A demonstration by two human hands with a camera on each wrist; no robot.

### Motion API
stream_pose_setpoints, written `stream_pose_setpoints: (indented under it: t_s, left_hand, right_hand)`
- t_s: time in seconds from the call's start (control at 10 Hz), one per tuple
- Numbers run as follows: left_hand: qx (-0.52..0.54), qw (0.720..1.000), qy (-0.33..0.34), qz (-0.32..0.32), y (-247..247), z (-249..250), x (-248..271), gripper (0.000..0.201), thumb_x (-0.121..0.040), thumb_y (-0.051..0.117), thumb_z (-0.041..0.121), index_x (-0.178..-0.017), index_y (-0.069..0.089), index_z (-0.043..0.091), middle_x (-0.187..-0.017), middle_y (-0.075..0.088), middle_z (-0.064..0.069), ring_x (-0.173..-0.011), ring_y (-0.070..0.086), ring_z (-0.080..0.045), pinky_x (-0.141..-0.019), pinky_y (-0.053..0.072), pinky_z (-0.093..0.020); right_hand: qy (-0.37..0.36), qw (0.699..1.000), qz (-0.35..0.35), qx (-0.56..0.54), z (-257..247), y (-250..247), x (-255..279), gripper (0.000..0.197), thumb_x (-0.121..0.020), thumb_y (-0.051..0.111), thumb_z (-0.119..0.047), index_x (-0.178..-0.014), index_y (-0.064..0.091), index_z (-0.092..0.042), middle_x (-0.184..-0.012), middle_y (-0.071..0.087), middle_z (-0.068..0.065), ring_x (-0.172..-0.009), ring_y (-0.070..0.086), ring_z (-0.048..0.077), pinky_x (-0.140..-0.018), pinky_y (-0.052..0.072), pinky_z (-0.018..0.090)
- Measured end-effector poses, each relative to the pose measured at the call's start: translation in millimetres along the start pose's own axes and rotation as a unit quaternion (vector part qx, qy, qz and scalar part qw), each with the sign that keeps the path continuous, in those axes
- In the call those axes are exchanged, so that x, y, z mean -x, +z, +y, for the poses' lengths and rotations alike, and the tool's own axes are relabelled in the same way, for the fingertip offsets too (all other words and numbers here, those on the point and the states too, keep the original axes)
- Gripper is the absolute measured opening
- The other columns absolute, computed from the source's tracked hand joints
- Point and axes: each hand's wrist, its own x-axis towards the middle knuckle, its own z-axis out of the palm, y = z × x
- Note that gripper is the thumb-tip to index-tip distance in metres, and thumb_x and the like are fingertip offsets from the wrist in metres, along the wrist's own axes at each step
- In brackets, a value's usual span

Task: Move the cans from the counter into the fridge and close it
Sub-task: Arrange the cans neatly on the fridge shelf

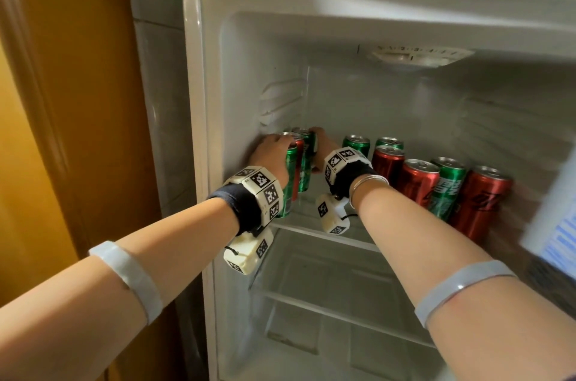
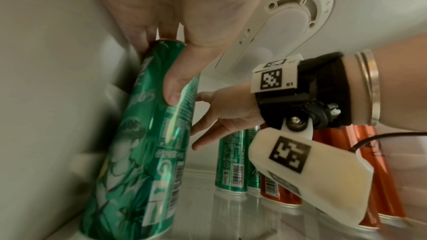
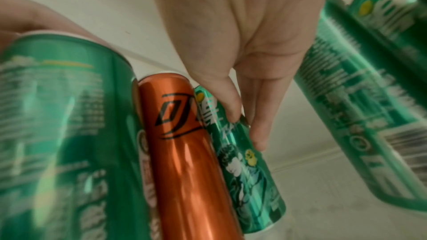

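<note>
Both bare arms stretch forward, the left forearm (image 1: 174,243) coming in from the lower left and the right forearm (image 1: 420,224) from the lower right. They converge until the hands sit close together. The left hand (image 1: 274,151) curls its fingers over the top of the front green can (image 1: 290,181), with the thumb lying down its side. Just beyond it, the right hand (image 1: 321,146) pinches the rear green can (image 1: 304,171) near its top between thumb and fingers.

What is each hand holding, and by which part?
Left hand grips the front green can around its upper end; right hand pinches the rear green can near its top.
</note>
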Motion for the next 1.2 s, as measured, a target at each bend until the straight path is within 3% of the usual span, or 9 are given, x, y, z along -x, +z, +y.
stream_pose_setpoints:
  t_s: [0.2, 0.3, 0.4, 0.5, 0.6, 0.9, 1.0, 1.1, 1.2]
  left_hand:
    - [0.004, 1.000, -0.004, -0.002, 1.4, -1.2, -1.3, 0.057, -0.079, 0.065, 0.007, -0.132, 0.048, 0.017, -0.129, 0.051, -0.011, -0.118, 0.051, -0.028, -0.102, 0.040, -0.034]
    - [0.001, 1.000, -0.005, -0.008, 1.7, -2.0, -1.7, 0.062, -0.077, 0.065, 0.004, -0.134, 0.045, 0.017, -0.132, 0.048, -0.011, -0.121, 0.048, -0.029, -0.105, 0.040, -0.036]
    - [0.002, 1.000, -0.002, -0.006, 2.7, -5.3, -1.4, 0.064, -0.077, 0.062, -0.002, -0.135, 0.044, 0.019, -0.134, 0.047, -0.010, -0.123, 0.046, -0.029, -0.106, 0.039, -0.038]
    - [0.024, 1.000, -0.004, 0.006, 2.6, -6.8, 0.1, 0.066, -0.075, 0.059, -0.006, -0.132, 0.046, 0.024, -0.132, 0.048, -0.009, -0.121, 0.048, -0.029, -0.105, 0.041, -0.038]
    - [0.047, 0.999, -0.016, 0.003, 1.0, -6.0, 1.4, 0.067, -0.074, 0.059, -0.008, -0.132, 0.046, 0.023, -0.136, 0.043, -0.009, -0.124, 0.046, -0.028, -0.107, 0.039, -0.034]
    - [0.060, 0.998, -0.006, 0.016, -3.1, -7.4, 4.2, 0.053, -0.078, 0.059, -0.001, -0.127, 0.051, 0.018, -0.133, 0.045, -0.010, -0.122, 0.046, -0.029, -0.106, 0.039, -0.036]
    - [0.056, 0.998, 0.000, 0.021, -3.4, -8.8, 5.1, 0.048, -0.081, 0.060, 0.004, -0.126, 0.051, 0.018, -0.134, 0.045, -0.011, -0.124, 0.044, -0.028, -0.107, 0.036, -0.034]
    - [0.069, 0.997, -0.009, 0.019, -2.5, -6.5, 7.3, 0.046, -0.085, 0.058, 0.010, -0.129, 0.049, 0.018, -0.136, 0.044, -0.011, -0.123, 0.045, -0.027, -0.106, 0.035, -0.032]
    - [0.074, 0.997, -0.015, 0.029, -1.4, -6.2, 9.1, 0.042, -0.086, 0.054, 0.011, -0.128, 0.049, 0.018, -0.134, 0.045, -0.012, -0.123, 0.044, -0.027, -0.105, 0.034, -0.031]
  right_hand:
    - [-0.033, 0.998, 0.040, 0.025, -19.2, -3.5, 24.4, 0.072, -0.084, 0.068, -0.016, -0.143, 0.027, -0.015, -0.124, 0.058, 0.012, -0.110, 0.058, 0.028, -0.092, 0.044, 0.036]
    - [-0.032, 0.997, 0.021, 0.069, -18.0, -1.2, 24.2, 0.085, -0.084, 0.067, -0.011, -0.149, 0.012, -0.021, -0.137, 0.050, 0.016, -0.120, 0.054, 0.031, -0.103, 0.042, 0.046]
    - [0.006, 0.998, 0.012, 0.057, -15.9, -18.4, 35.5, 0.091, -0.086, 0.059, 0.002, -0.151, 0.002, -0.028, -0.140, 0.047, 0.017, -0.120, 0.054, 0.032, -0.100, 0.046, 0.047]
    - [0.000, 0.987, 0.103, 0.122, -12.8, -47.1, 52.0, 0.063, -0.087, 0.053, 0.001, -0.142, 0.033, -0.023, -0.137, 0.048, 0.012, -0.121, 0.052, 0.030, -0.100, 0.045, 0.037]
    - [0.021, 0.970, 0.148, 0.193, -9.2, -60.2, 63.7, 0.055, -0.088, 0.057, -0.006, -0.138, 0.039, -0.017, -0.139, 0.039, 0.013, -0.123, 0.049, 0.034, -0.099, 0.043, 0.038]
    - [0.088, 0.975, 0.135, 0.156, 6.6, -34.0, 74.5, 0.067, -0.089, 0.057, -0.024, -0.146, 0.024, -0.010, -0.150, 0.018, 0.022, -0.137, 0.025, 0.041, -0.111, 0.027, 0.049]
    - [0.108, 0.974, 0.127, 0.150, 1.5, -40.2, 74.4, 0.067, -0.088, 0.060, -0.024, -0.144, 0.026, -0.012, -0.144, 0.030, 0.023, -0.131, 0.035, 0.041, -0.107, 0.035, 0.049]
    - [0.093, 0.974, 0.135, 0.154, -2.0, -48.6, 78.3, 0.052, -0.090, 0.061, -0.018, -0.133, 0.032, -0.009, -0.127, 0.050, 0.021, -0.113, 0.053, 0.037, -0.095, 0.046, 0.043]
    - [0.080, 0.980, 0.157, 0.088, -8.0, -48.3, 86.3, 0.055, -0.086, 0.066, -0.026, -0.128, 0.034, -0.010, -0.113, 0.060, 0.017, -0.101, 0.061, 0.035, -0.081, 0.050, 0.039]
